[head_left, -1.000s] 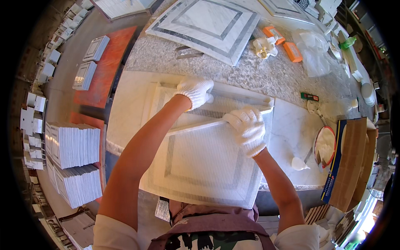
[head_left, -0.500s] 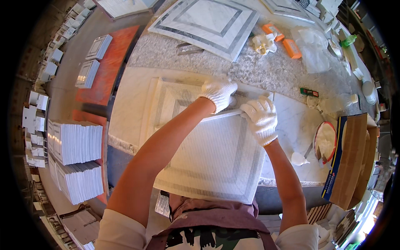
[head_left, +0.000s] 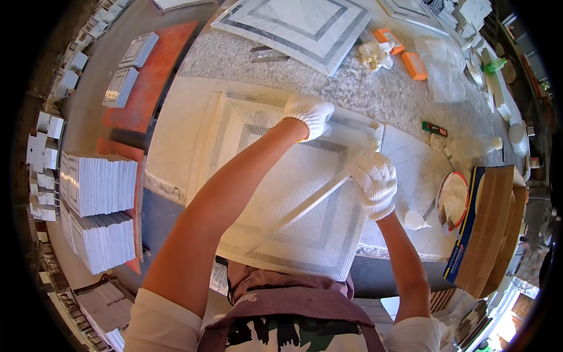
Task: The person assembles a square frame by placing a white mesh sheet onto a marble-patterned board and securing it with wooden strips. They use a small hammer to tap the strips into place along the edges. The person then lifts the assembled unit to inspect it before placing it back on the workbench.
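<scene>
A square mesh-backed tile panel [head_left: 281, 193], pale with grey frame-like bands, lies on the marble worktop in front of me. My left hand [head_left: 308, 117], in a white knit glove, is closed over the panel's far part. Its fingertips are turned away, and what they may hold is hidden; a pale blur shows just right of it. My right hand [head_left: 375, 182], gloved too, grips one end of a long thin white strip [head_left: 305, 208] by the panel's right side. The strip slants across the mesh towards the near left, its far end blurred by motion.
Beyond lies a framed marble panel [head_left: 299, 26] on a rough grey surface, near orange boxes [head_left: 414, 66]. At right stand an open cardboard box [head_left: 487, 232], a red-rimmed bowl [head_left: 454, 199] of white material and a small white bottle [head_left: 416, 220]. Stacked tiles [head_left: 102, 185] stand left.
The strip has swung from nearly level between my hands to a slant towards the near left. My right hand has moved slightly nearer me; the left stays closed at the far part.
</scene>
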Demonstrator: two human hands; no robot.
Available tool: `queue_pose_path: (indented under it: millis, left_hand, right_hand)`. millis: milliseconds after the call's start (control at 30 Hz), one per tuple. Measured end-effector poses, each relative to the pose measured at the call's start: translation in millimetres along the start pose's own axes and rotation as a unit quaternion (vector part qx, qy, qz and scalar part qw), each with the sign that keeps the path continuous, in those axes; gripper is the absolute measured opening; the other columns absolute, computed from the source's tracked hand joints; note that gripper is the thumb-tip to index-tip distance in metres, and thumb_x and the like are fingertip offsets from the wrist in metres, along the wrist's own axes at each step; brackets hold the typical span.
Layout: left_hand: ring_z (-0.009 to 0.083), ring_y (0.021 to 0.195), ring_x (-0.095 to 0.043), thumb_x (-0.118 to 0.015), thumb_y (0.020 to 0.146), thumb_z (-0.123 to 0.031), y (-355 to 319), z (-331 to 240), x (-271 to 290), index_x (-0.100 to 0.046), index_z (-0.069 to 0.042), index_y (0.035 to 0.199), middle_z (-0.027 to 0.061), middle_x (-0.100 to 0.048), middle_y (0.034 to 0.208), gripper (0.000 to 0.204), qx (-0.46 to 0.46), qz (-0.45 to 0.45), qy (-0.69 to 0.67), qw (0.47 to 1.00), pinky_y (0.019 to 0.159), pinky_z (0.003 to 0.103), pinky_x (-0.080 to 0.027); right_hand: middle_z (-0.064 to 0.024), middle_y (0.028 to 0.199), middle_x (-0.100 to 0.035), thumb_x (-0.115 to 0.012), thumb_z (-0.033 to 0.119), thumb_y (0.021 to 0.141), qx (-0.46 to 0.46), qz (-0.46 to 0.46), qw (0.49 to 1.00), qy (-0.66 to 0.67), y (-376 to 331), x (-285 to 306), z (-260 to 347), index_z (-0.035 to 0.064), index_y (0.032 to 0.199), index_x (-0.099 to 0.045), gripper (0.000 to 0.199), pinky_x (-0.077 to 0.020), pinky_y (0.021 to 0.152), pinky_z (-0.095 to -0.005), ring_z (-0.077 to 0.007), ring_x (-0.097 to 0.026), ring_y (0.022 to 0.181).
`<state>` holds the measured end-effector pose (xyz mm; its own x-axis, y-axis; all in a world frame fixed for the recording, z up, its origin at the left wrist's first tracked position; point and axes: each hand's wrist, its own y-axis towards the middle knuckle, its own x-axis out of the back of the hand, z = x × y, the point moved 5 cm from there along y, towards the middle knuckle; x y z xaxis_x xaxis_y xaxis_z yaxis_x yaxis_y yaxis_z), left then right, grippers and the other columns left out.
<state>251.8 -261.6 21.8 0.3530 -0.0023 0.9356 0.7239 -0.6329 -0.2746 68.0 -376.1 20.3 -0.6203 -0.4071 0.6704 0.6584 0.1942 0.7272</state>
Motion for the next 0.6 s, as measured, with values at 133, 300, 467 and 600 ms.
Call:
queue_pose_path:
  millis: [133, 300, 467, 600]
  left_hand:
    - [0.0322, 0.088, -0.07, -0.075, 0.076, -0.036, 0, 1, 0, -0.074, -0.013, 0.095, 0.0123, -0.073, 0.094, 0.03, -0.003, -0.01, 0.013, 1.0, 0.078, 0.043, -0.055]
    - [0.031, 0.09, -0.068, -0.076, 0.077, -0.037, 4, 1, -1, -0.07, -0.014, 0.096, 0.0109, -0.072, 0.096, 0.03, 0.008, 0.025, 0.03, 0.999, 0.079, 0.043, -0.053]
    - [0.0307, 0.094, -0.07, -0.078, 0.074, -0.034, 5, 2, -3, -0.075, -0.014, 0.098, 0.0108, -0.073, 0.1, 0.032, 0.018, 0.015, 0.03, 0.999, 0.08, 0.041, -0.056]
    - [0.0307, 0.094, -0.067, -0.078, 0.075, -0.039, 7, 3, -6, -0.068, -0.014, 0.096, 0.0104, -0.071, 0.099, 0.035, 0.013, 0.029, 0.032, 0.999, 0.081, 0.043, -0.052]
  right_hand:
    - [-0.0002, 0.1, -0.064, -0.07, 0.005, 0.057, -0.001, 0.018, 1.0, 0.005, -6, 5, 1, 0.0165, 0.098, -0.069, 0.043, -0.0496, 0.087, -0.0402, -0.0274, -0.06, 0.1]
    - [0.0011, 0.101, -0.062, -0.068, 0.007, 0.054, 0.003, -0.002, 1.0, -0.003, -9, 11, 3, 0.0175, 0.099, -0.067, 0.046, -0.0497, 0.086, -0.0397, -0.0254, -0.06, 0.098]
    - [-0.0009, 0.099, -0.062, -0.073, 0.0, 0.057, 0.009, 0.013, 1.0, 0.003, -13, 23, 5, 0.0151, 0.098, -0.066, 0.045, -0.0499, 0.088, -0.0408, -0.0243, -0.058, 0.095]
    - [-0.0005, 0.098, -0.062, -0.071, 0.0, 0.054, 0.012, 0.017, 1.0, 0.0, -12, 29, 6, 0.0162, 0.097, -0.065, 0.046, -0.0494, 0.088, -0.0404, -0.0243, -0.058, 0.094]
